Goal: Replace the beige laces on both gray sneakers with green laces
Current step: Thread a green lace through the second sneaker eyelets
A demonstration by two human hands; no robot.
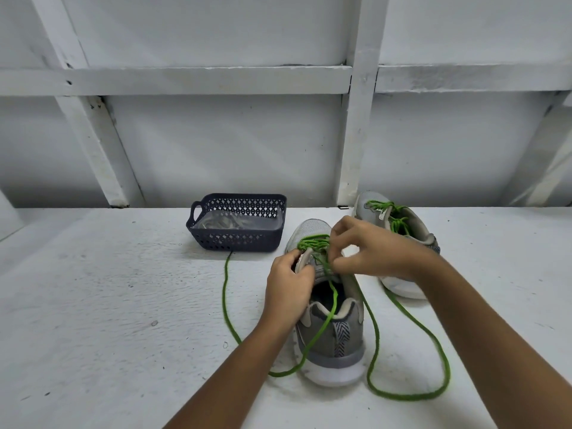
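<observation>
The near sneaker (331, 329) stands heel toward the surface's (108, 305) front edge, no readable logo. The left hand (288, 286) pinches its tongue; the right hand (365, 252) pinches the green lace (376, 335). The second sneaker (411, 224) sits near the back edge, beside a dark basket (238, 239).

Near sneaker (332, 329), heel toward viewer, half-laced in green lace (376, 342) trailing loose; far sneaker (399, 239) laced green near counter's back edge.
</observation>
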